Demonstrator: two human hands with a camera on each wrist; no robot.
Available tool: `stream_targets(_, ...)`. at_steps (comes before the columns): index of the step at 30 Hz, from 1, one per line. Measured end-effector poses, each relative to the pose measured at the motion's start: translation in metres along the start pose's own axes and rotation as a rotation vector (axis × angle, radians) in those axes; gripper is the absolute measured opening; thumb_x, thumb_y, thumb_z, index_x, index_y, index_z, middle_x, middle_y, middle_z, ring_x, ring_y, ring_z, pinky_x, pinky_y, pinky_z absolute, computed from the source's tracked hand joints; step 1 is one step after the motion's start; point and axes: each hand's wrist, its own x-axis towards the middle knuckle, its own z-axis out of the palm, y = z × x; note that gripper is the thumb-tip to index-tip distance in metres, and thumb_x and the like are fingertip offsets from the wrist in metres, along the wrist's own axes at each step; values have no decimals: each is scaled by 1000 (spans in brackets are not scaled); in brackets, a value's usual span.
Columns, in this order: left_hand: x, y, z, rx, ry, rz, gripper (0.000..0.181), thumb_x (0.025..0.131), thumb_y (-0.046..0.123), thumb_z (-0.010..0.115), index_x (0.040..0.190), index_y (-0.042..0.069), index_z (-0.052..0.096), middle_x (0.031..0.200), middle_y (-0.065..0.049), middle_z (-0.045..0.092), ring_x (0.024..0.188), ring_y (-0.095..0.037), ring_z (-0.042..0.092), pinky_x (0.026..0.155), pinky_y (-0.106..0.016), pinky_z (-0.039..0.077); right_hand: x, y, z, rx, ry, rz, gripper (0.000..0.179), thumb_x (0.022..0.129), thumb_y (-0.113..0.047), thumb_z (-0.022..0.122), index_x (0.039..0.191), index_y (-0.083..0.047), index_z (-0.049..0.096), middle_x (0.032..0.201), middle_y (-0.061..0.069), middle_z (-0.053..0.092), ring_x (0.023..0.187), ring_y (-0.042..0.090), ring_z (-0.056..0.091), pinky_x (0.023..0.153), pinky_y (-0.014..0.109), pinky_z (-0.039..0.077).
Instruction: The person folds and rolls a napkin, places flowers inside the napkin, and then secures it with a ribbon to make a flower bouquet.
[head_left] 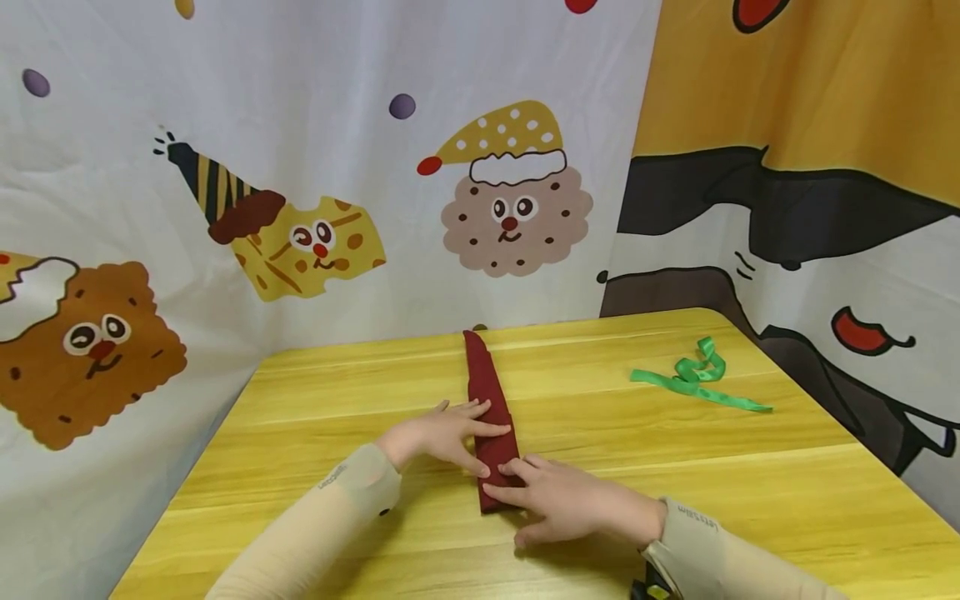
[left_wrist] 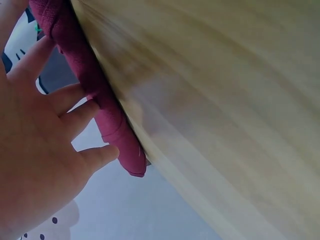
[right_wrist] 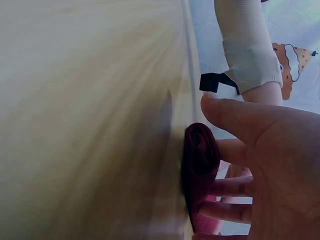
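Note:
A dark red cloth [head_left: 491,383], rolled into a long narrow shape, lies lengthwise on the wooden table, its far tip tapering towards the back edge. Across its middle rests my left hand [head_left: 442,435], fingers spread and fingertips touching the roll. My right hand [head_left: 562,500] touches the wider near end with outstretched fingers, the thumb resting lower down beside it. In the right wrist view the end of the cloth roll [right_wrist: 201,150] shows its spiral layers. From the left wrist view, several fingers press on the side of the cloth [left_wrist: 95,85].
A curled green ribbon [head_left: 693,383] lies at the right of the table [head_left: 337,392]. Behind and beside the table hangs a white curtain [head_left: 330,108] with cartoon prints. A dark wrist strap part [head_left: 651,587] shows under the right sleeve.

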Motion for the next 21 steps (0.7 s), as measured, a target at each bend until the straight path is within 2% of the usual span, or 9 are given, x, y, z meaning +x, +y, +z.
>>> stream_targets(8, 1, 4, -10, 25, 8, 12, 63, 88, 54, 65, 145, 33, 47, 157, -8, 26, 146, -27, 16, 110, -64, 6, 4, -2, -18, 49, -50, 60, 61, 91, -49, 61, 145, -23, 48, 144, 7, 47, 128, 24, 47, 100, 47, 42)
stream_targets(15, 9, 6, -28, 34, 68, 25, 40, 102, 38, 47, 139, 26, 55, 154, -6, 35, 144, -26, 22, 111, -62, 8, 5, -3, -30, 49, -69, 71, 52, 92, -43, 63, 139, -20, 56, 138, 6, 52, 124, 21, 51, 98, 45, 44)
stream_targets(21, 18, 7, -48, 56, 106, 40, 38, 104, 32, 44, 138, 20, 56, 152, -9, 37, 143, -28, 26, 112, -58, 14, 2, 6, -36, 76, -34, 84, 52, 92, -41, 63, 138, -18, 56, 138, 8, 52, 124, 23, 51, 97, 49, 44)
